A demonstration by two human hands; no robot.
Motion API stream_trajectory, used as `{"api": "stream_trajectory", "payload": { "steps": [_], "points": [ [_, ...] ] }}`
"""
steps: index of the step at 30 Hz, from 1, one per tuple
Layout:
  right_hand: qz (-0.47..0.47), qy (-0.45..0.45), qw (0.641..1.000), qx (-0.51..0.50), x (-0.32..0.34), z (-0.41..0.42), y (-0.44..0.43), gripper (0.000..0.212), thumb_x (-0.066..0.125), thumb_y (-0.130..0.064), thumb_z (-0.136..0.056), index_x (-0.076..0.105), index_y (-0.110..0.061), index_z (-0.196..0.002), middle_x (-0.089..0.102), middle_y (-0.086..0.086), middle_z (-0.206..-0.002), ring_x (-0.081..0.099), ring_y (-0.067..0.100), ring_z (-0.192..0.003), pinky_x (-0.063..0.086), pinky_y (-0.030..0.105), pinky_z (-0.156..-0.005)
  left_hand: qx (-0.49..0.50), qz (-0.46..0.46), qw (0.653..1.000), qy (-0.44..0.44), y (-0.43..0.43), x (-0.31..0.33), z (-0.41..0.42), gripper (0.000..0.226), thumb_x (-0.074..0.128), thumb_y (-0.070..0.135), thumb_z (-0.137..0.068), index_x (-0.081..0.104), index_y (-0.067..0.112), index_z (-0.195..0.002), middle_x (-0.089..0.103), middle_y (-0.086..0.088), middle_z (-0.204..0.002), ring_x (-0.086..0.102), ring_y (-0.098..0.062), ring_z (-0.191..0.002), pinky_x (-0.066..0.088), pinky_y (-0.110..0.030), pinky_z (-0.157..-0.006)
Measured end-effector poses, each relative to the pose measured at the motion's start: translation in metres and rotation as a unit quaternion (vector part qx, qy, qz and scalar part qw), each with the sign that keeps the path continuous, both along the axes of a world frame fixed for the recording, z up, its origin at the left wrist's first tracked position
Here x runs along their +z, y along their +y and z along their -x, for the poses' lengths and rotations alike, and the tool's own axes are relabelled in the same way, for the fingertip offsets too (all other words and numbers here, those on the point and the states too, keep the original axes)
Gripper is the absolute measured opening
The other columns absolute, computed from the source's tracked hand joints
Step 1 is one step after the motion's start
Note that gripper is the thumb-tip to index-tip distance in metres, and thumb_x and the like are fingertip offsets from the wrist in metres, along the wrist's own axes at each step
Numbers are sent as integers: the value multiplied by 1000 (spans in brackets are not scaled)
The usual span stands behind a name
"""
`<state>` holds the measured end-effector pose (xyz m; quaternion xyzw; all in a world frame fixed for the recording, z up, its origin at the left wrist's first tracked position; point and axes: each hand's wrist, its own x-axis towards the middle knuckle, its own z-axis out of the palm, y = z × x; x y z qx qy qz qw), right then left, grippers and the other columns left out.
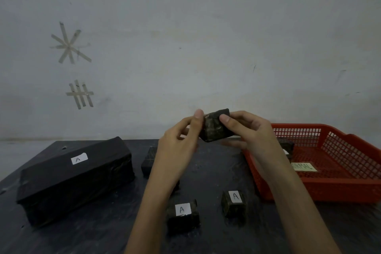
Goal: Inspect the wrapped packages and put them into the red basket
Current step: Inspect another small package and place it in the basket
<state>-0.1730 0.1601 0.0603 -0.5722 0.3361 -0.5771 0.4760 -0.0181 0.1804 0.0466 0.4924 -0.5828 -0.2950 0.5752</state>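
As your left hand [179,140] and right hand [250,130] pinched the small dark wrapped package [216,129], slow turns probably suited checking 6 faces.

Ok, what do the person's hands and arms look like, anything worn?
The left hand and right hand are bare: no gloves, rings or watch show. The left forearm and right forearm are bare too, with no sleeve in view.
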Motion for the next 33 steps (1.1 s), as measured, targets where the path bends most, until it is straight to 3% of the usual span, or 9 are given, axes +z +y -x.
{"api": "stream_trajectory", "payload": {
  "steps": [3, 7, 12, 19, 24, 28, 33],
  "points": [
    [2, -9, 1000, -8, -1, 0, -2, 36, 74, -24, -67, 73, -7, -98, 77, 6, -85, 73, 19, -87, 59, 27, -71, 7, 0, 1000, -20, 1, -1, -1, 57, 57, 66, -70, 66, 34, -117, 69, 6, -99, 68, -11, -90, 55, -27, -82],
    [6, 7, 1000, 27, -1, 2, 0, 54, 74, -17, -70, 63, -24, -123, 77, 11, -92, 74, 20, -89, 59, 28, -75, 26, 10, 1000, 4, 1, 1, -1, 44, 65, 50, -78, 66, 31, -118, 72, 7, -94, 69, -8, -89, 56, -30, -84],
    [32, 26, 999, 23, -2, -1, 2, 25, 69, 2, -79, 71, -11, -100, 75, 17, -78, 74, 25, -73, 61, 31, -65, 12, -2, 1000, -10, -1, 0, -5, 30, 75, 39, -79, 72, 24, -105, 75, 3, -92, 71, -7, -88, 57, -36, -88],
    [15, 37, 999, 21, -4, -2, 2, 20, 70, 0, -80, 72, -14, -94, 75, 16, -76, 74, 27, -75, 61, 32, -65, 26, 0, 999, -39, -1, -3, -8, 26, 72, 37, -81, 73, 24, -102, 76, 3, -90, 70, -6, -87, 57, -33, -86],
    [1, 49, 999, 20, -5, -3, 2, 12, 71, -13, -81, 72, -12, -93, 75, 17, -76, 73, 31, -71, 62, 39, -65, 29, -12, 999, -14, -1, -3, -7, 21, 67, 44, -84, 74, 25, -90, 75, -2, -74, 72, -15, -74, 58, -40, -79],
    [-13, 82, 996, 33, -4, -1, 3, 39, 65, -44, -73, 73, -19, -101, 76, 11, -88, 73, 35, -74, 62, 39, -69, 39, -36, 997, 47, -2, -4, -6, 35, 60, 44, -89, 70, 11, -82, 69, -4, -62, 71, -20, -61, 53, -27, -54],
    [10, 68, 995, 66, -3, 1, 3, 42, 67, -34, -73, 70, -20, -112, 75, 15, -93, 74, 30, -83, 61, 38, -73, 44, -50, 997, 49, -1, -4, -7, 47, 55, 53, -88, 69, 9, -81, 64, 0, -53, 68, -18, -55, 48, -22, -50]
  ]
}}
